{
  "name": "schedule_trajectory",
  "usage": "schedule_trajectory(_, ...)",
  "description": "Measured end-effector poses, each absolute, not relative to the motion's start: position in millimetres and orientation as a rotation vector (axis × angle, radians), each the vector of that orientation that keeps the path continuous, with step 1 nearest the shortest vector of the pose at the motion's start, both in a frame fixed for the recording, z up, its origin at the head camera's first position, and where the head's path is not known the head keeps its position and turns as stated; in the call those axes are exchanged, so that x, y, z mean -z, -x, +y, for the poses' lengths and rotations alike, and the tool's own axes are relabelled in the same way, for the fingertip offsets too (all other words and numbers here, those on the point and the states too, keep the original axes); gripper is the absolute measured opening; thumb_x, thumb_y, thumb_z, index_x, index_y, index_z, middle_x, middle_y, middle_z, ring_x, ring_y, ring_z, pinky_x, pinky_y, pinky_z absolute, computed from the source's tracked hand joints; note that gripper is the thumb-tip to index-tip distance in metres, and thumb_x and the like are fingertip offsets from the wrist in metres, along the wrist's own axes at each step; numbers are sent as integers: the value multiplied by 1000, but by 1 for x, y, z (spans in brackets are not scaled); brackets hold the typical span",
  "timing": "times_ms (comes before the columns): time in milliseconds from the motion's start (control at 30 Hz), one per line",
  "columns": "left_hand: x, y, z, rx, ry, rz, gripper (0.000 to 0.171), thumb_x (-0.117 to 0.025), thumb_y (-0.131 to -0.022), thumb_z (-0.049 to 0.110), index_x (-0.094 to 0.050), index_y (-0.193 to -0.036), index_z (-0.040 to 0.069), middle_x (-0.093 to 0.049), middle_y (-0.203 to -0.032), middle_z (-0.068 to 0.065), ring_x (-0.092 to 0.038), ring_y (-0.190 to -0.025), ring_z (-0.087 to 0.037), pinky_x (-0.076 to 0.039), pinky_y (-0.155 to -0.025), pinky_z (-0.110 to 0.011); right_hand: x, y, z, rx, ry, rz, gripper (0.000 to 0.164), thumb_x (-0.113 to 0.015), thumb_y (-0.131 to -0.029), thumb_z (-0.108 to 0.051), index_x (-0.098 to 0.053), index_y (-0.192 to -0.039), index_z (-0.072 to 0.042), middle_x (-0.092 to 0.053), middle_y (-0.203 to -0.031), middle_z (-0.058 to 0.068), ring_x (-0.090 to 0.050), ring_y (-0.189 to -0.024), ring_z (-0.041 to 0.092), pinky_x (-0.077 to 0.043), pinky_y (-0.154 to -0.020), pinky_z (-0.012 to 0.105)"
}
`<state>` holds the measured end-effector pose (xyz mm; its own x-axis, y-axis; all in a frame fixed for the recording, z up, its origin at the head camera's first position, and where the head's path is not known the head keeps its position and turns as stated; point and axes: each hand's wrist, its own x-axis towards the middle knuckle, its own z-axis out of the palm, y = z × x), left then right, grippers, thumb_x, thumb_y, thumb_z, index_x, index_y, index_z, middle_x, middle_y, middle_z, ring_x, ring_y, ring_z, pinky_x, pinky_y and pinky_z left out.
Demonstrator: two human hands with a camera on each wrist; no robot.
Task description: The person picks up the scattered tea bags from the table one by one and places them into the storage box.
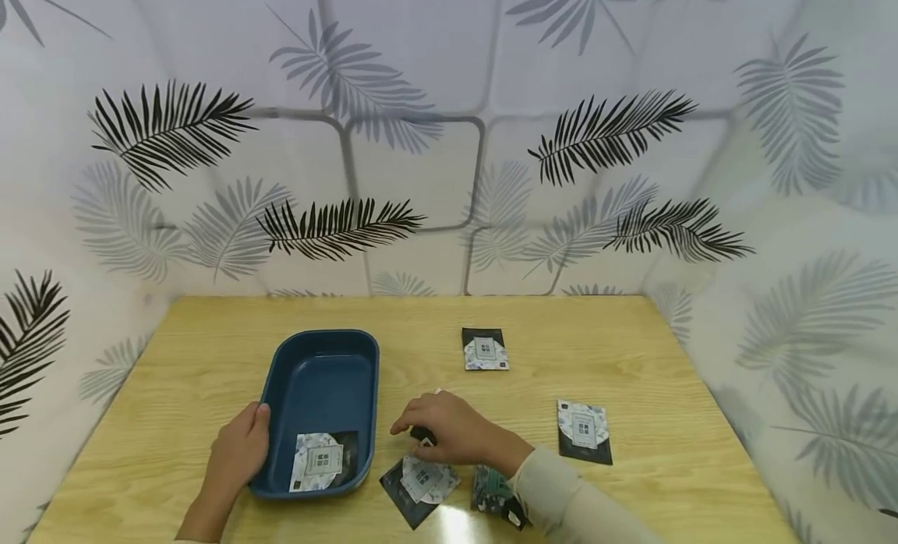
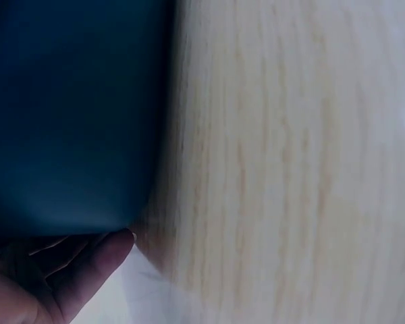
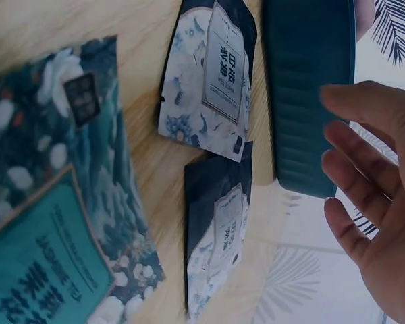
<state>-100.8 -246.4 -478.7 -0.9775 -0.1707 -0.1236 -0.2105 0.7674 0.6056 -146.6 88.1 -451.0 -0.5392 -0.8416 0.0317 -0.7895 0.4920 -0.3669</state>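
My left hand [image 1: 238, 448] holds the left rim of a dark blue tray [image 1: 272, 388], thumb at the edge. In the left wrist view its fingertips [image 2: 108, 260] touch the tray's underside or outer wall. A black-and-white sachet [image 1: 319, 462] lies inside the tray at the near end. Right of the tray, my right hand [image 1: 452, 429] hovers with loosely bent fingers, nothing in them in the right wrist view. Beneath it are a black-and-white sachet [image 1: 414, 489] and another [image 1: 423, 435], mostly hidden. A green jasmine tea sachet [image 3: 40, 270] lies by the right wrist, partly covered by the sleeve.
Two more black-and-white sachets lie on the wooden table [image 1: 631, 349]: one sachet [image 1: 485, 349] farther back and one sachet [image 1: 585, 432] to the right. Behind the table hangs a white curtain [image 1: 435, 170] with a leaf print.
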Motion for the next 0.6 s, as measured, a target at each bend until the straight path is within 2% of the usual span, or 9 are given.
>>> schedule_trajectory(267, 481, 100, -243, -1001, 321, 2918, 40, -29, -109, 27, -56, -119, -1, -62, -120, -31, -62, -105, -52, -48, -80, -60, 458, 137, 93, 330, 1403, 2519, 44, -79, -86, -33, -66, -128, -29, -64, -125, -11, -58, -119, 9, -44, -101, 36)
schedule_trajectory(600, 479, 101, -245, -995, 346, 2938, 39, -30, -108, 25, -55, -122, -1, -60, -123, -34, -60, -107, -58, -47, -81, -63, 461, 140, 92, 163, 1439, 2563, 46, -81, -83, -41, -66, -125, -32, -65, -123, -13, -59, -116, 7, -44, -103, 35)
